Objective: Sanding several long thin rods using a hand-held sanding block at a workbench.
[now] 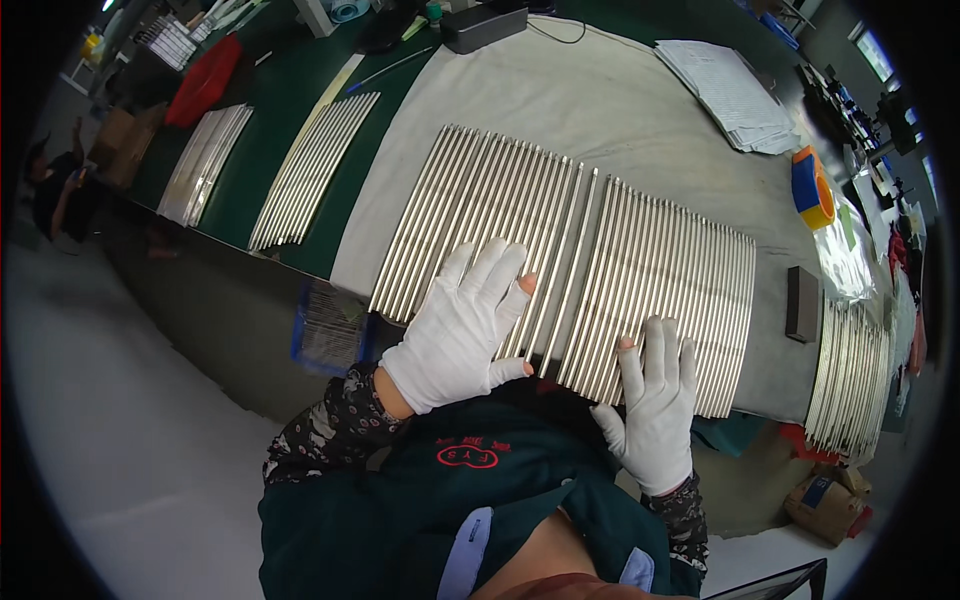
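Note:
Long, thin silver metal rods lie side by side on a grey cloth (400, 190), split into a left row (480, 190) and a right row (680, 260). Two single rods (566, 270) lie in the gap between the rows. My left hand (465, 315), in a white glove with some bare fingertips, rests flat with fingers spread on the near part of the left row. On the near end of the right row lies my right hand (655, 395), gloved the same way, its fingers stretched out. Neither hand grips anything; the rods beneath the palms are hidden.
More rods lie at the left in a bundle (315, 170) and a wrapped bundle (205, 165), beside a red tray (205, 80). Paper sheets (725, 95), a tape roll (812, 188), a dark block (801, 304) and another rod bundle (848, 380) sit to the right. A dark box (484, 28) stands behind.

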Available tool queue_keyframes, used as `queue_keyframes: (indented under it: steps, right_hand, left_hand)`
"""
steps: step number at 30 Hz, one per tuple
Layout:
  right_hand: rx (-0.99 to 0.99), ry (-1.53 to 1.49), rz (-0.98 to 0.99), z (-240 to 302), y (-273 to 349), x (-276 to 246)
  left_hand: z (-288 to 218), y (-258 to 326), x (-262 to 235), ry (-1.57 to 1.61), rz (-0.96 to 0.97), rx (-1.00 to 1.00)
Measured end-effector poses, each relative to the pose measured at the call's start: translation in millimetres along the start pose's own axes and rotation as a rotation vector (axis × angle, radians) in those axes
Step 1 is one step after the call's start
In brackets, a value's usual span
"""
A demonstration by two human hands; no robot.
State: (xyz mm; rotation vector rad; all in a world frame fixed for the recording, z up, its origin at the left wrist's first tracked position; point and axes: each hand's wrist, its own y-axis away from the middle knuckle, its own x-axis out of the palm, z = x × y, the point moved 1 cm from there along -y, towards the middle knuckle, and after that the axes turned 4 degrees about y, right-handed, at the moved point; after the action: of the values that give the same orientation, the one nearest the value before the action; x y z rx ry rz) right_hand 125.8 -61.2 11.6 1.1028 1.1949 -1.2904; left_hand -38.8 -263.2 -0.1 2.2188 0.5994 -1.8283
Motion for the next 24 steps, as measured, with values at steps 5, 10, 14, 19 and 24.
queue_keyframes:
  steps: [5, 10, 14, 19, 24]
  right_hand:
    - [-0.017, -0.004, -0.058, 4, 2, 3]
    - [-0.002, -0.01, -0.003, 13, -2, 1]
    - [-0.04, -0.021, 0.026, 28, -22, 7]
    - [-0.169, -0.031, 0.022, 53, -53, 3]
    - [-0.19, -0.049, 0.037, 63, -64, 2]
  left_hand:
    - [-19, -7, 4, 0.105, 0.022, 0.125]
    - [1, -4, -8, 0.135, -0.041, 0.212]
    - [55, 0, -15, 0.108, -0.12, 0.064]
    - [105, 8, -19, 0.181, -0.18, -0.117]
    - [111, 5, -8, 0.131, -0.179, -0.094]
